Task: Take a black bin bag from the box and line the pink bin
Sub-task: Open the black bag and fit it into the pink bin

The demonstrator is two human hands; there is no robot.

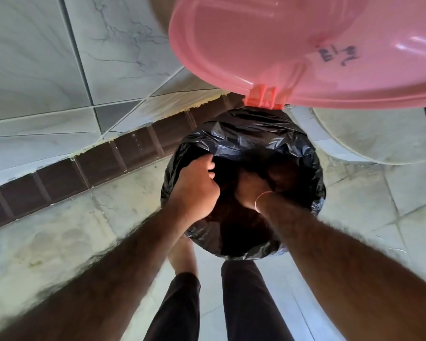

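Tiled floor (pixel 67 239) surrounds the bag (pixel 244 134); left hand (pixel 197 185) grips it, right hand (pixel 251 190) unclear inside.

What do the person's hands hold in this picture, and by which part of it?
The left hand grips the black bin bag at its upper edge. The right hand reaches down inside the bag; its hold cannot be told.
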